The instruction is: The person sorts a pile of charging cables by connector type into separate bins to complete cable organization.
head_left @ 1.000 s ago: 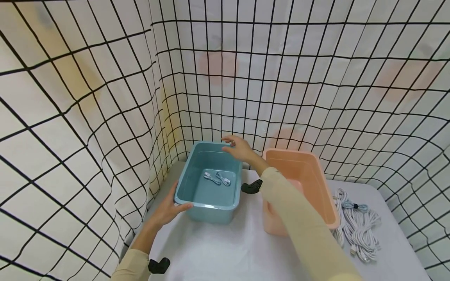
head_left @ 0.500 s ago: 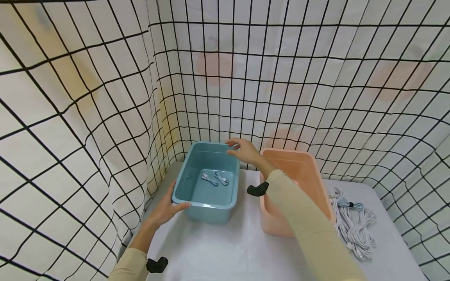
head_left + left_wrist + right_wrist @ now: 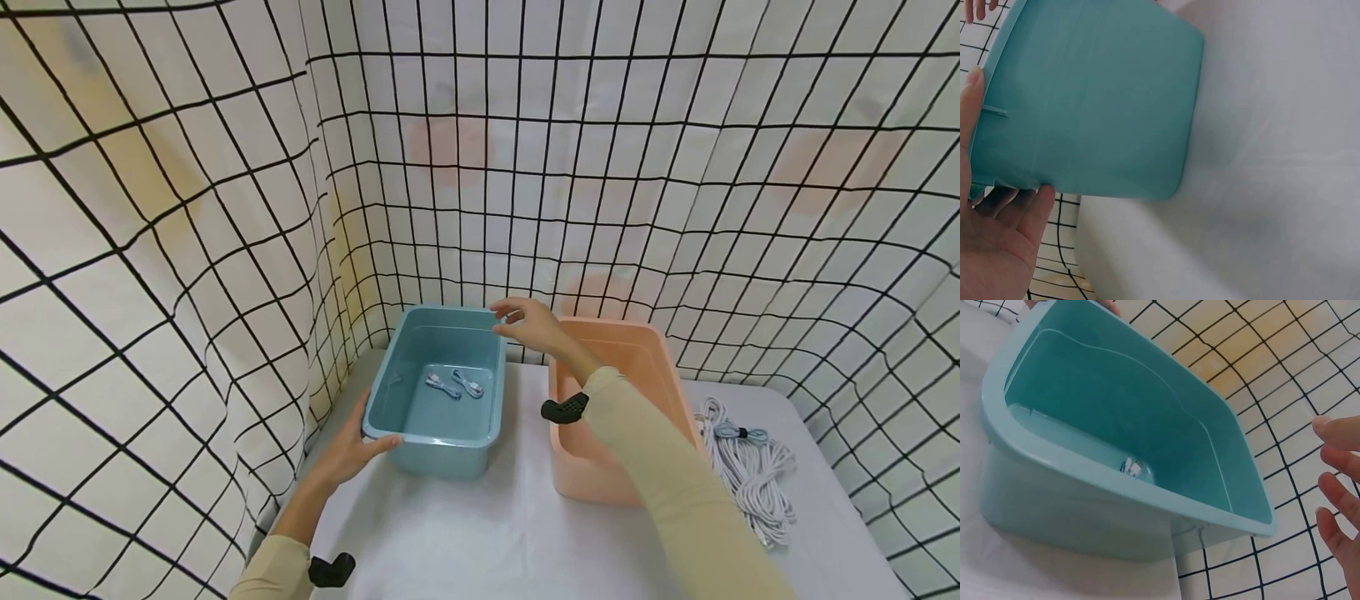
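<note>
A blue-green plastic tub [image 3: 450, 458] stands at the left of the table, with two small bundled cables, a left one [image 3: 443, 387] and a right one [image 3: 468, 384], on its floor. My left hand [image 3: 348, 450] grips the tub's near left corner, thumb along the front rim and fingers round the side. The left wrist view shows those fingers [image 3: 1034, 215] tucked against the tub's outer wall. Off the tub's far right corner, my right hand [image 3: 528, 323] hovers with loosely bent fingers and nothing in them. The right wrist view shows a gap between that hand [image 3: 1342, 487] and the rim.
To the right stands a peach tub [image 3: 600, 483], partly behind my right forearm. Beyond it lie a large coiled white cable bundle [image 3: 757, 492] and a light-blue cable [image 3: 731, 431] with a black tie. Black wire grid [image 3: 525, 192] encloses the table's back and sides.
My right hand has drifted right, away from the blue-green tub's far corner. The head view has turned slightly right. My left hand keeps its grip on the tub; the cables lie as before.
</note>
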A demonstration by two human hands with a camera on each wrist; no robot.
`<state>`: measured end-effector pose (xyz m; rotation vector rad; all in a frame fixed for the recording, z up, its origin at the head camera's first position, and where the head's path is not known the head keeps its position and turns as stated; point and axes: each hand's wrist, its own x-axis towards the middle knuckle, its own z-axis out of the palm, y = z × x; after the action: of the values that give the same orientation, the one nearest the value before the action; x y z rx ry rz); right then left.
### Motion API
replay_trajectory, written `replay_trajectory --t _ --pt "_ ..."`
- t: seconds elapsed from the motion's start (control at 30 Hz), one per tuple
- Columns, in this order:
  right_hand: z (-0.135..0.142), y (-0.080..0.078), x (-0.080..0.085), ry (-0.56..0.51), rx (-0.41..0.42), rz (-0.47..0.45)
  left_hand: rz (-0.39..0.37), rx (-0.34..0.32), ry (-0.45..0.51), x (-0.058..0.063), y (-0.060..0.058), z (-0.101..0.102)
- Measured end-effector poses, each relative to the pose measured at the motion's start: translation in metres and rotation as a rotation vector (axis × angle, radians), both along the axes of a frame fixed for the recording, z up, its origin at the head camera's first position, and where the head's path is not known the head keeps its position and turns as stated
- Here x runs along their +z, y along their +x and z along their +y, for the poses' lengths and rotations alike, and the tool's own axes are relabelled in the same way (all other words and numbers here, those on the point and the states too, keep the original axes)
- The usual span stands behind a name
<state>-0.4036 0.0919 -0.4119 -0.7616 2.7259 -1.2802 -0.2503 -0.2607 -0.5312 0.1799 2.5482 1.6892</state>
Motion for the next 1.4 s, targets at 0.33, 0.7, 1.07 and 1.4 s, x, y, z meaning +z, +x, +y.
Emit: replay_trajectory --t 0.33,0.7,1.07,1.4 --pt "0.026 0.005 0.004 -0.028 -0.035 -0.029 0.017 -0.032 0.019 -0.001 0.000 -0.002" --pt "0.067 0.009 0.011 -0.036 -0.076 -0.047 0.034 -0.041 0.020 0.007 0.000 -0.001" --pt "0.106 0.014 0.003 -0.087 -0.136 -0.076 0.033 -0.040 0.033 0.001 0.001 -0.003" --pt "0.138 0.022 -0.005 -0.065 -0.155 -0.072 0.036 -0.036 0.022 0.002 0.002 -0.001"
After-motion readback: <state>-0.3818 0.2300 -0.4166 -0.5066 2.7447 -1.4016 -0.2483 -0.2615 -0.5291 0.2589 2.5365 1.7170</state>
